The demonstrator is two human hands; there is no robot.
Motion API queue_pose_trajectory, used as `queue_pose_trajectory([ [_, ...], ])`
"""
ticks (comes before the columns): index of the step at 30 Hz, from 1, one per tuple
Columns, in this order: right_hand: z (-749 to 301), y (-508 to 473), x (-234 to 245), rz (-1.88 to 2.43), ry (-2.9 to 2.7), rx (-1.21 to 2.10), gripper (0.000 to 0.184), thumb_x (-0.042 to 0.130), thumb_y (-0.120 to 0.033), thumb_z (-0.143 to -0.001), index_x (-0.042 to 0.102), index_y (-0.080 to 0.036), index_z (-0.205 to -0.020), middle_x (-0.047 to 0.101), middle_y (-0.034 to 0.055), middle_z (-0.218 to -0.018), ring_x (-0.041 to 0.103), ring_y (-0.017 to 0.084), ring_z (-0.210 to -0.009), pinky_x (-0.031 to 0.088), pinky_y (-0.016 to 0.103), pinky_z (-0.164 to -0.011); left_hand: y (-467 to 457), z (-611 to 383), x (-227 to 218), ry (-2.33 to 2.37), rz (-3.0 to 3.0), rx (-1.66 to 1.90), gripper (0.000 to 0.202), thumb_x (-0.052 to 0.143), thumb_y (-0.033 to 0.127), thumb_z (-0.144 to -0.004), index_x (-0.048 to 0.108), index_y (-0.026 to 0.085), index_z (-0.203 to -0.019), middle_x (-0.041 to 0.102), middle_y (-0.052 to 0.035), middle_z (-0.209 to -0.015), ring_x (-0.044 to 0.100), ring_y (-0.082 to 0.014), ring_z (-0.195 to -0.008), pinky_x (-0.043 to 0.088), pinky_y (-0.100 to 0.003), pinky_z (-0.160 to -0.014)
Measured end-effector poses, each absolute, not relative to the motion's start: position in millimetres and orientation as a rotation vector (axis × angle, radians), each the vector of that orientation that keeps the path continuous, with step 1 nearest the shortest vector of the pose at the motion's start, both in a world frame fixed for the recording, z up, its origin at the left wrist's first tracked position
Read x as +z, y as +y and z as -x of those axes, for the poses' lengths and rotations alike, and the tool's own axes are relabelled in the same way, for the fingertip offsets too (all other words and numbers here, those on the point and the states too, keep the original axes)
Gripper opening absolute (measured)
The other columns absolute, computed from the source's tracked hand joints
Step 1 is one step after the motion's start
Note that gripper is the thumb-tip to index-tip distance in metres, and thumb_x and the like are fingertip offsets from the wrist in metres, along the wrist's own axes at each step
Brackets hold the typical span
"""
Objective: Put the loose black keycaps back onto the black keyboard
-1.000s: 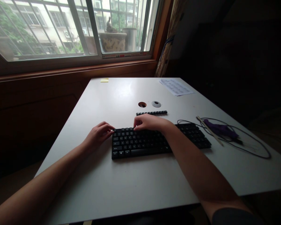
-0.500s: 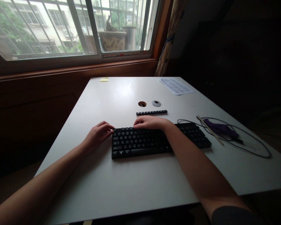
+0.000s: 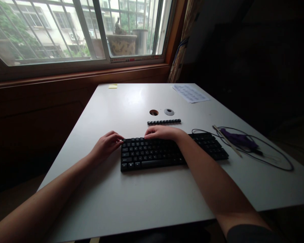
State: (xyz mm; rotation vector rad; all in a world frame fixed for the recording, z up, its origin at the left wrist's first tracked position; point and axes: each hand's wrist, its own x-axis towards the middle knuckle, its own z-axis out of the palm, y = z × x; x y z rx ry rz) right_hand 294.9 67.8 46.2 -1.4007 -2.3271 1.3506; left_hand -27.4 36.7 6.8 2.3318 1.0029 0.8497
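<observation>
Across lower view: white table (image 3: 136, 202), top slightly glossy, near edge rising toward right corner. Dim room, daylight from far side. Over near edge, right of middle: dark sleeve (image 3: 250, 233), then right forearm (image 3: 207, 175) crossing black keyboard (image 3: 142, 157) and blocking part of keys. Left forearm (image 3: 58, 184) in over table's near left corner.

Keyboard flat mid-table, long sides roughly along near edge, number pad out past forearm. At its far left corner: left hand (image 3: 107, 143), fingertips touching, thumb and fingers narrow; can't tell if gripping. Over its far edge, left of middle: right hand (image 3: 162, 131), fingers curled down, tips partly hidden; can't tell if holding anything.

Toward table's right edge: dark cable (image 3: 292, 165) looped wide around purple cloth (image 3: 239, 139), thin stick (image 3: 227, 141) lying slantwise just beside cloth. Just past right hand: short row of black keycaps (image 3: 164, 122), apart from keyboard. Beyond: round hole (image 3: 154, 112) in tabletop, grey grommet (image 3: 166, 113) beside it.

Near far right corner: printed sheets (image 3: 191, 93), overlapping, text too small to read. Near far left corner: yellow sticky note (image 3: 112, 86).

Past far edge: wooden sill (image 3: 131, 72), tied curtain (image 3: 178, 60), sliding window (image 3: 101, 30), planter (image 3: 123, 44) outside.
</observation>
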Motion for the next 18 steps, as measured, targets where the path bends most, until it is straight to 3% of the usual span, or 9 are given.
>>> queue_pose_trajectory([
  [18,-294.4,66.0,48.0,1.394,-2.348,1.332,0.041,0.065,-0.058,-0.081,0.076,-0.026,-0.104,0.074,0.0048,-0.114,0.065,0.026,-0.111,0.047,0.032,-0.095,35.9,27.3,8.0,1.023,-2.338,0.847,0.026,0.059,0.043,-0.098,0.071,0.02,-0.103,0.066,-0.0071,-0.1,0.067,-0.0164,-0.082,0.055,-0.027,-0.071],
])
